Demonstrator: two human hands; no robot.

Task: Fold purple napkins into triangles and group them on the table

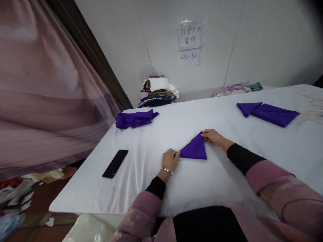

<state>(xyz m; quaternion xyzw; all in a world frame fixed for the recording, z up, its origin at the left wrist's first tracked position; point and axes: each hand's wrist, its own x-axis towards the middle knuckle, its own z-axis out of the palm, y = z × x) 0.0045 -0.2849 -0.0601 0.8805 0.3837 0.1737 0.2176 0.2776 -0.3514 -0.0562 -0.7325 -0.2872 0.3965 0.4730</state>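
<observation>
Head view: your purple cloth triangle (195, 149) lies on the white-covered table (141, 196) in front of you, between your hands, and it could slip out of line. If you pull the two pinched corners unevenly, I'd expect the layers to slide apart or the long edge to skew, since the lower right corner is free with nothing pressing on it. The smooth-looking cover could let the whole piece drift, and its loose creases could throw the edges off. The black phone (115, 164) is well apart from your left hand, so a snag there seems unlikely.

Your left hand (171, 159) comes in low, fingers curled, pinching the triangle's left corner. Your right hand (213, 136) reaches from the right side, forearm slanting up and inward, thumb and fingers closed narrowly on the top corner. Whether that corner is lifted off the table, I cannot tell.
</observation>
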